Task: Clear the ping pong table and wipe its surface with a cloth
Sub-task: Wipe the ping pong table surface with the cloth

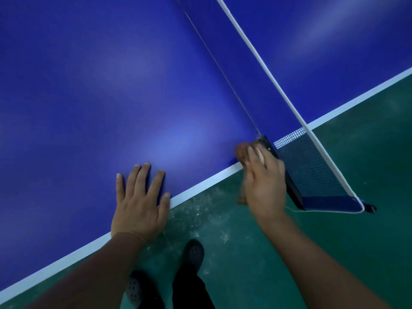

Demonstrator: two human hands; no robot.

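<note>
The blue ping pong table (111, 85) fills the upper left, with a white edge line running diagonally. My left hand (140, 197) lies flat on the table by its edge, fingers spread and straight. My right hand (260, 184) is motion-blurred at the table edge, right beside the black net post clamp (287, 175). It holds a brownish cloth (240, 153) that shows past the fingertips and below the thumb. The net (312, 166), with its white top band, stretches away across the table.
Green floor (345, 219) lies on my side of the table, scuffed with pale marks. My dark shoes (194, 253) and trouser legs stand close to the table edge. The net's end hangs out past the table.
</note>
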